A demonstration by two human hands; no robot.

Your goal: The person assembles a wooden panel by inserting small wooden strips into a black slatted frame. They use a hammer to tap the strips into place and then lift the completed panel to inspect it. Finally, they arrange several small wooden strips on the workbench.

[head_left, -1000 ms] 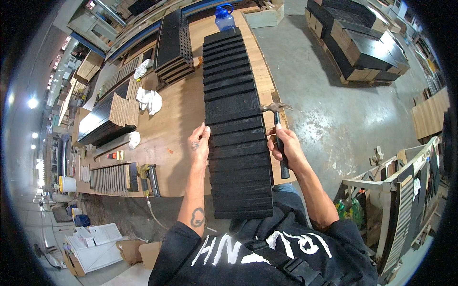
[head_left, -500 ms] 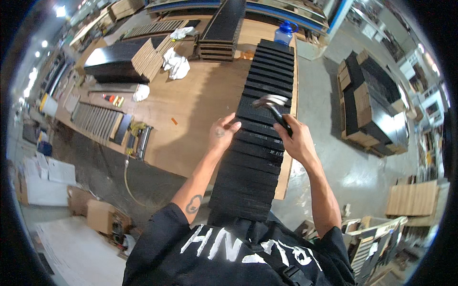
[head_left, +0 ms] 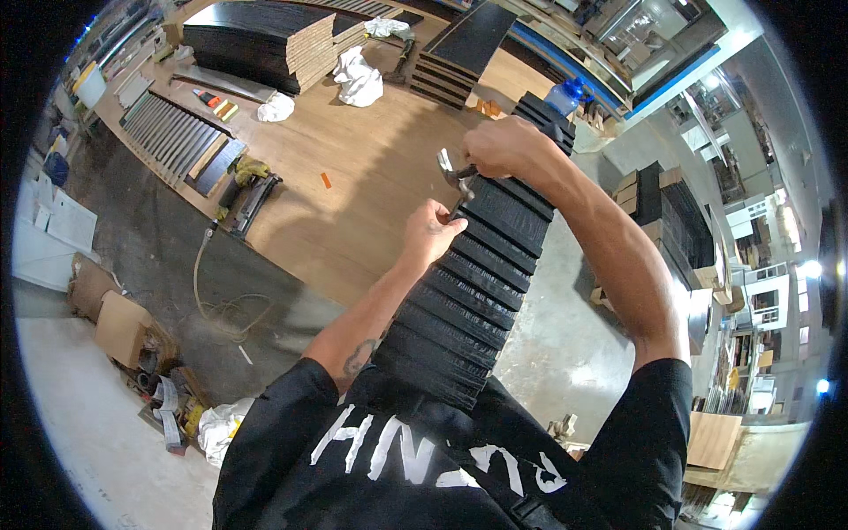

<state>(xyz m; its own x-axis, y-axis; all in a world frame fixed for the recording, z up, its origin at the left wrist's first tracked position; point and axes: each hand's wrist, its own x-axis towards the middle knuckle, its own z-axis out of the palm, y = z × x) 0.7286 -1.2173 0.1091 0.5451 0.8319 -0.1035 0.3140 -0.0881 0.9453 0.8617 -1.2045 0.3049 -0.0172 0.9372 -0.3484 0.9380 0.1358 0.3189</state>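
A long row of black slats (head_left: 442, 309), packed side by side, runs from my body away along the table's right edge. At its left edge, my left hand (head_left: 428, 234) has its thumb on top and its fingers curled round the end of a black slat. My right hand (head_left: 508, 146) reaches across the far part of the row and grips a claw hammer (head_left: 456, 175). The hammer's metal head is just beyond my left thumb, over the row's left edge. Most of its handle is hidden by my right hand.
On the wooden table (head_left: 336, 212) lie a nail gun (head_left: 252, 199) with a hose, a slatted piece (head_left: 172, 132), stacked black boards (head_left: 256, 40) and white rags (head_left: 358, 78). A blue bottle (head_left: 564, 95) stands beyond the row. Pallet-like stacks (head_left: 671, 221) stand on the floor at right.
My right hand has swung the hammer left and farther away, to the row's left edge. My left hand's fingers have curled in. The head view has turned, shifting the surroundings.
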